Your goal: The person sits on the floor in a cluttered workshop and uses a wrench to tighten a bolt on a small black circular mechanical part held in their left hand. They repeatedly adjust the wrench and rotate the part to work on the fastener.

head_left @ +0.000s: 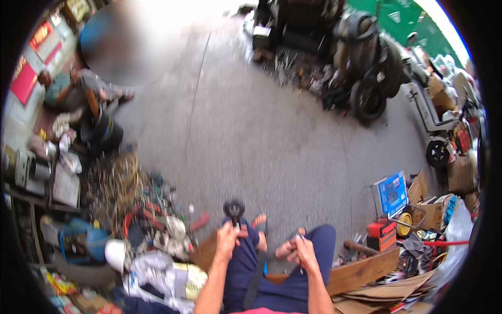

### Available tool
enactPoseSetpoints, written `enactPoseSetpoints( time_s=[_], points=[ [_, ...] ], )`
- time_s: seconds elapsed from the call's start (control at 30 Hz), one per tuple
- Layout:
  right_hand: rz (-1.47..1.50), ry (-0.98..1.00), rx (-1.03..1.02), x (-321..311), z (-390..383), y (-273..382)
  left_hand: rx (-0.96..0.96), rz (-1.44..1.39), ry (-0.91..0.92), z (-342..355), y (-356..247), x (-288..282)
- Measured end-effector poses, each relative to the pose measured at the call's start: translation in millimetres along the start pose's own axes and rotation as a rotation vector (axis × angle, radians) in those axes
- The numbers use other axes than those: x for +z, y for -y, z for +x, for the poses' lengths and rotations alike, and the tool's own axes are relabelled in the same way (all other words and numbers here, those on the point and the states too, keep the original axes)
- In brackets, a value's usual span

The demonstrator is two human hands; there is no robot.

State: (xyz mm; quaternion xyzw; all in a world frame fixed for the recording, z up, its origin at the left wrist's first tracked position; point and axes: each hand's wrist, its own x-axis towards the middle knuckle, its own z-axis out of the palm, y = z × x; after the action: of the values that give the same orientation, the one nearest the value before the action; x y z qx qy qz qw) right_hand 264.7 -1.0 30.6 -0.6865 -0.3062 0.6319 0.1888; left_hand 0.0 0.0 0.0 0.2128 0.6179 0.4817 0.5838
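Observation:
My left hand [227, 239] is closed around the short stem of a black part with a round head [234, 208], held upright over my left knee. The picture is too blurred to tell the part's exact kind. My right hand [305, 252] is over my right thigh with its fingers pinched together. Something thin and small seems to be between them, but I cannot make it out. The two hands are apart, and a dark strap [254, 285] hangs between my legs.
Wooden boards [366, 271] and flattened cardboard [384, 292] lie at my right, near a blue box [392, 194]. Tangled cords [117, 180] and cloths [157, 272] pile up at my left. Tyres [368, 99] and a scooter [431, 112] stand farther off; a person [60, 91] sits far left.

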Motion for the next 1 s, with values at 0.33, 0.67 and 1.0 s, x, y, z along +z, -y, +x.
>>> enactPoseSetpoints(
  time_s=[0.33,0.67,1.0],
  points=[
    [-0.298,-0.406,-0.418,13.9,-3.7,-21.3,0.064,-0.237,0.182,-51.6,-48.5,-18.8],
    [-0.570,-0.109,-0.647,120.1,12.1,-11.1,0.055,-0.214,0.144,-85.4,-14.9,-71.1],
    [-0.294,0.123,-0.417,112.5,-93.7,44.8,0.037,-0.276,0.079,-128.7,-2.1,-53.8]
  ],
)
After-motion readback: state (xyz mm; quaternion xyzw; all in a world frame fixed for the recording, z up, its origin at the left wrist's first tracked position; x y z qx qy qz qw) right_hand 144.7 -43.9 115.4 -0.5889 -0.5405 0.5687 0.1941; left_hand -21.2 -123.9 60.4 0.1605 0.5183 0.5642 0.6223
